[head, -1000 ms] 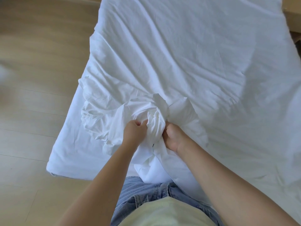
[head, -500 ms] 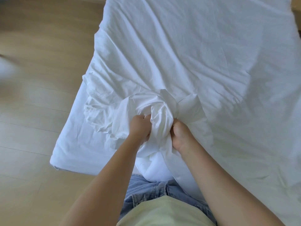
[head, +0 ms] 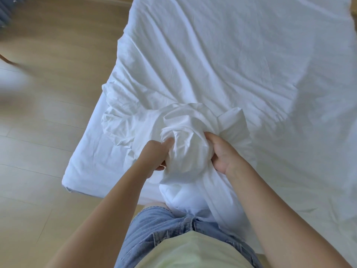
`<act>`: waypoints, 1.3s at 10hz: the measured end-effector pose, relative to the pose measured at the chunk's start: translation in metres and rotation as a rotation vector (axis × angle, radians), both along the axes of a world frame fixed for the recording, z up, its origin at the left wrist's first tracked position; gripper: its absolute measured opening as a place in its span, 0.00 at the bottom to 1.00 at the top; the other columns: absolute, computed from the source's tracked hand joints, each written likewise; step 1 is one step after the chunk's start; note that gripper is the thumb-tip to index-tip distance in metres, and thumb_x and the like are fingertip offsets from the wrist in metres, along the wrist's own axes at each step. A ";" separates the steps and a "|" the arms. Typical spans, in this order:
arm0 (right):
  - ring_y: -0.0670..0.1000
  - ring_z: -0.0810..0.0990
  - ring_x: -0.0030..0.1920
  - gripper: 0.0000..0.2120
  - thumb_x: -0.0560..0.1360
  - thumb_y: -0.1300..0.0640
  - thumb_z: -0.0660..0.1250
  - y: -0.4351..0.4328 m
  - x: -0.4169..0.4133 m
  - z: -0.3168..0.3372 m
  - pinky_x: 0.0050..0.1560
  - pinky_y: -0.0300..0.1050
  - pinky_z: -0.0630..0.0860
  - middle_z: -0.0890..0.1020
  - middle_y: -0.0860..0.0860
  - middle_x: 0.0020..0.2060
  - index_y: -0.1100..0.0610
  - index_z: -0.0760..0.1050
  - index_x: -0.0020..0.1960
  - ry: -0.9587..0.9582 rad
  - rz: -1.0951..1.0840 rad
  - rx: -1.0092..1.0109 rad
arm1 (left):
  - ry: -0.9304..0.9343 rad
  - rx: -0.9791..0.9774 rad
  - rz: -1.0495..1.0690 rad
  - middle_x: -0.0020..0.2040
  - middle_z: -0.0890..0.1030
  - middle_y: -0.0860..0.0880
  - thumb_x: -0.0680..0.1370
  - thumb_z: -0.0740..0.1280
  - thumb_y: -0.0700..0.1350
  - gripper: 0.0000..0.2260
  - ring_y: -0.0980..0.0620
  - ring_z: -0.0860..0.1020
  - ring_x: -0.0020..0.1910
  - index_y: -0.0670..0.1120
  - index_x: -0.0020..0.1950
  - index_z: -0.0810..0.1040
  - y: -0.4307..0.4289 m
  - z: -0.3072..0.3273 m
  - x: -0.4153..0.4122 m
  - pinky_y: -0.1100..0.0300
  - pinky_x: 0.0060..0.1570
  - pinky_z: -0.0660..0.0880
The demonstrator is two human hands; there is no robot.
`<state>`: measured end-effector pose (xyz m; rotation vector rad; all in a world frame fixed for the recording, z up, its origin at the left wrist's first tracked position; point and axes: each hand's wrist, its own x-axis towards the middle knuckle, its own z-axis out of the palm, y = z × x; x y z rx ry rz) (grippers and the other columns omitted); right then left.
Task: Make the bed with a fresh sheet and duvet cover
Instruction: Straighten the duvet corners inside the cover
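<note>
A white duvet cover point(head: 222, 64) lies wrinkled across the bed and fills most of the head view. Near the bed's foot edge its fabric is gathered into a thick bunch point(head: 185, 136). My left hand point(head: 156, 155) grips the bunch from the left, with the fingers curled into the cloth. On the bunch's right side, my right hand point(head: 222, 151) grips it with the thumb on top. Below the bunch a padded white mass point(head: 181, 198), seemingly the duvet, hangs against my jeans. The white fitted sheet point(head: 88, 155) shows at the bed's near left corner.
Light wooden floor point(head: 48, 132) runs along the bed's left side. A blurred pale shape point(head: 11, 82) lies on the floor at the far left. My jeans point(head: 154, 229) stand right against the bed's foot edge.
Both hands have shifted slightly along the bunch and taken up more fabric, so the bunch between them looks fuller. The right thumb now lies on top.
</note>
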<state>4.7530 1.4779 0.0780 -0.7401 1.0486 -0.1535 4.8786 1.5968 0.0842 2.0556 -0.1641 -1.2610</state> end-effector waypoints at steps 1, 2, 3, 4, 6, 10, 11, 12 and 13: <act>0.52 0.82 0.45 0.11 0.74 0.54 0.65 0.008 0.010 0.003 0.49 0.45 0.77 0.84 0.54 0.44 0.59 0.81 0.50 -0.004 0.083 0.004 | 0.031 0.015 0.034 0.25 0.65 0.49 0.77 0.63 0.49 0.17 0.52 0.65 0.22 0.44 0.31 0.66 -0.006 -0.004 -0.010 0.65 0.23 0.63; 0.53 0.82 0.45 0.09 0.74 0.53 0.66 0.005 0.017 0.012 0.52 0.47 0.77 0.84 0.54 0.42 0.58 0.81 0.47 -0.007 0.085 -0.011 | -0.009 -0.099 0.160 0.28 0.65 0.47 0.77 0.62 0.44 0.16 0.50 0.67 0.29 0.46 0.30 0.64 -0.012 -0.007 -0.022 0.62 0.29 0.64; 0.55 0.81 0.43 0.09 0.74 0.54 0.68 -0.018 0.033 0.036 0.50 0.49 0.78 0.83 0.55 0.40 0.59 0.80 0.47 -0.007 0.011 -0.027 | -0.138 -0.197 0.210 0.27 0.58 0.50 0.77 0.62 0.43 0.20 0.51 0.59 0.29 0.49 0.28 0.56 -0.017 0.001 -0.035 0.61 0.28 0.56; 0.56 0.81 0.41 0.08 0.76 0.56 0.66 -0.029 0.045 0.056 0.43 0.48 0.78 0.82 0.56 0.38 0.61 0.78 0.45 -0.041 -0.056 -0.027 | -0.197 -0.254 0.250 0.25 0.54 0.53 0.76 0.62 0.41 0.22 0.52 0.54 0.28 0.49 0.28 0.53 -0.013 0.006 -0.037 0.60 0.29 0.51; 0.58 0.81 0.52 0.11 0.78 0.54 0.62 -0.020 0.010 0.057 0.58 0.55 0.75 0.82 0.59 0.49 0.60 0.78 0.52 -0.208 -0.199 0.027 | 0.021 -0.266 0.481 0.34 0.71 0.46 0.78 0.63 0.43 0.10 0.46 0.71 0.32 0.44 0.37 0.69 0.012 0.007 -0.019 0.60 0.34 0.70; 0.56 0.82 0.55 0.14 0.68 0.57 0.66 0.025 -0.109 0.063 0.56 0.53 0.77 0.83 0.57 0.54 0.57 0.84 0.50 -0.421 -0.410 -0.032 | 0.124 -0.355 0.555 0.39 0.77 0.49 0.72 0.65 0.40 0.05 0.48 0.77 0.39 0.44 0.46 0.78 -0.004 0.026 0.007 0.58 0.43 0.73; 0.58 0.79 0.59 0.23 0.71 0.49 0.63 -0.003 -0.080 0.075 0.61 0.55 0.73 0.80 0.57 0.58 0.59 0.76 0.63 -0.395 -0.230 -0.051 | 0.105 -0.320 0.557 0.38 0.75 0.49 0.79 0.61 0.41 0.05 0.52 0.73 0.36 0.44 0.45 0.73 0.021 0.015 -0.004 0.58 0.41 0.72; 0.56 0.83 0.48 0.16 0.73 0.50 0.62 -0.008 -0.031 0.080 0.50 0.50 0.80 0.84 0.56 0.46 0.60 0.78 0.53 -0.369 -0.216 -0.079 | 0.117 -0.288 0.578 0.40 0.75 0.48 0.80 0.59 0.41 0.05 0.51 0.74 0.37 0.42 0.52 0.71 0.048 0.001 -0.002 0.54 0.46 0.72; 0.54 0.82 0.45 0.13 0.78 0.53 0.61 0.001 0.001 0.072 0.49 0.48 0.79 0.83 0.56 0.40 0.60 0.79 0.43 -0.423 -0.389 -0.001 | 0.184 -0.278 0.699 0.41 0.75 0.47 0.80 0.59 0.42 0.07 0.51 0.74 0.38 0.43 0.56 0.72 0.069 -0.005 0.008 0.54 0.47 0.72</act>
